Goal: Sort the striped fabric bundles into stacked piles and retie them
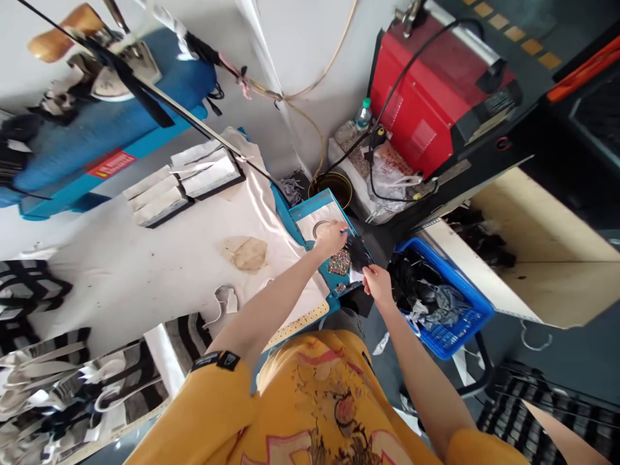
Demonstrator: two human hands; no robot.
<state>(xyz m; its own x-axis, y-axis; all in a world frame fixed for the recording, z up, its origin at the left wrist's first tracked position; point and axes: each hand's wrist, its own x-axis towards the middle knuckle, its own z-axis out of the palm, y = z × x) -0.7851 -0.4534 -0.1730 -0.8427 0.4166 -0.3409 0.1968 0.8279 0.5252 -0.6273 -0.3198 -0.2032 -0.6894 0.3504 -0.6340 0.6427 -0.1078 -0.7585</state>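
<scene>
My left hand [332, 237] is closed, its fingers pressed together over a small blue tray [312, 205]. A tiny blue bit shows at its fingertips, too small to name. My right hand [378, 283] pinches the near end of a black piece of fabric [357, 252], which stretches between both hands. Whether my left fingers also grip that fabric is hard to make out. Below my left hand lies a glittery, multicoloured square pad [339, 263]. A ring-shaped item [320, 228] rests on white material beside my left wrist.
A cloth-covered table [194, 258] at left carries stacked white strips [208, 171] and striped fabric pieces [140, 368]. Right of me stand a blue basket [443, 342] of scraps and a wooden bin [557, 284]. A red machine [416, 97] and brass-coloured pot [339, 187] are beyond.
</scene>
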